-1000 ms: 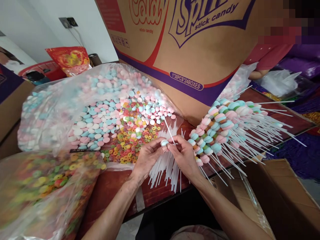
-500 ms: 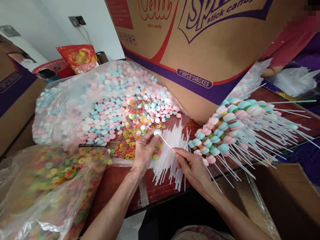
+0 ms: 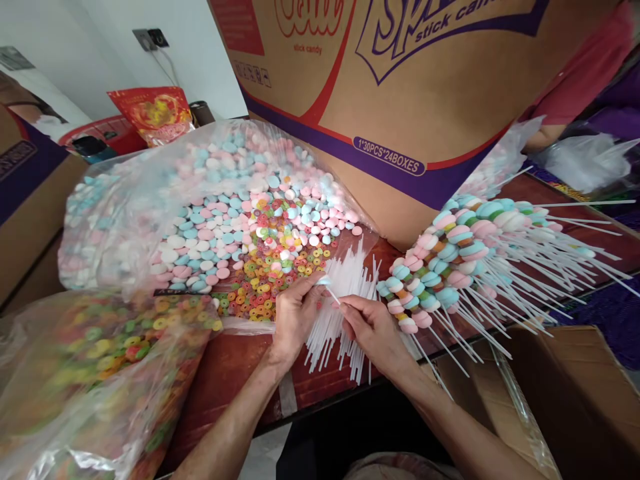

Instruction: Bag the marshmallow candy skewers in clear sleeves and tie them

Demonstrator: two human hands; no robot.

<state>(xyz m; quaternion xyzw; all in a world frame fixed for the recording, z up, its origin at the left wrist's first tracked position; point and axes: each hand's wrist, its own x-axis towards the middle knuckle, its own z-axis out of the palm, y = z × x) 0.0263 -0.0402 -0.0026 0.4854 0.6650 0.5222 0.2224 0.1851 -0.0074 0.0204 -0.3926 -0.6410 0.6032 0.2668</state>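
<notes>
Between thumb and fingers, my left hand (image 3: 296, 317) pinches a pale blue and white marshmallow-like candy (image 3: 324, 281). A thin white stick (image 3: 333, 295) runs from that candy to my right hand (image 3: 371, 327), whose closed fingertips grip it. Below both hands lies a loose pile of white sticks (image 3: 345, 273). Small sugared gummy rings (image 3: 255, 293) are heaped beside my left hand. Behind them, pink, blue and white candies (image 3: 215, 233) spill from a large clear bag (image 3: 125, 193). Finished candy sticks (image 3: 450, 260) with stacked pastel pieces are piled to the right of my right hand.
A tall cardboard carton (image 3: 320, 93) stands at the back of the dark red table (image 3: 240, 373). Another clear bag (image 3: 100, 393) of gummy rings is at the front left. An open cardboard box (image 3: 575, 393) sits below the table's right edge. A person's red sleeve (image 3: 585, 73) shows behind.
Both hands have moved slightly down, toward me. My right fingers are closer to the candy along the stick, and my left fingers cover more of the candy.
</notes>
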